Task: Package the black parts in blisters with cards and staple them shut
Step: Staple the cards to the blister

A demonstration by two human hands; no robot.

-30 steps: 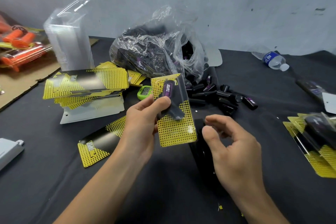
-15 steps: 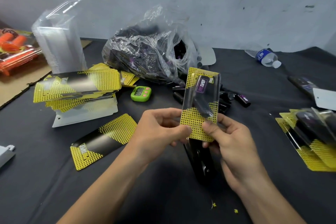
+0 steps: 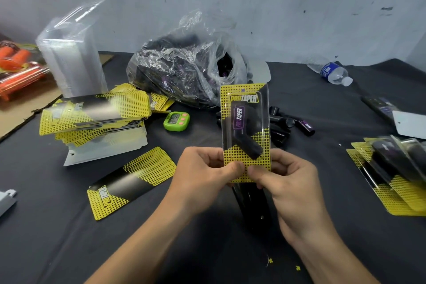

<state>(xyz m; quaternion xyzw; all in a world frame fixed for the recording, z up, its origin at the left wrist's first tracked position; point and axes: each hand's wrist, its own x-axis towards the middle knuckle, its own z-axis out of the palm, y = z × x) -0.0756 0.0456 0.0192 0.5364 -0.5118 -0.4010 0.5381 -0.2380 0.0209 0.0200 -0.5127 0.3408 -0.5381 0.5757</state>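
- A dark object point(image 3: 250, 205) under both hands was mostly hidden and could not be identified.
- Packs point(image 3: 391, 173) at the right were cut off by the frame.
- The blister point(image 3: 265, 110) held a yellow card point(image 3: 230, 159) and one black part point(image 3: 247, 145); the plastic bag point(image 3: 179, 69) behind held more.
- The blister stood upright above the table point(image 3: 69, 237), long axis vertical.
- Left hand point(image 3: 202, 175) and right hand point(image 3: 285, 182) each pinched its bottom edge.

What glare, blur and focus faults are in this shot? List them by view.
Head view: white glare washes out the top of the card stack; head view: faint reflections streak the held blister pack, its logo readable; head view: the finished packs at the right edge are smeared; head view: lighting is flat, shadows soft.
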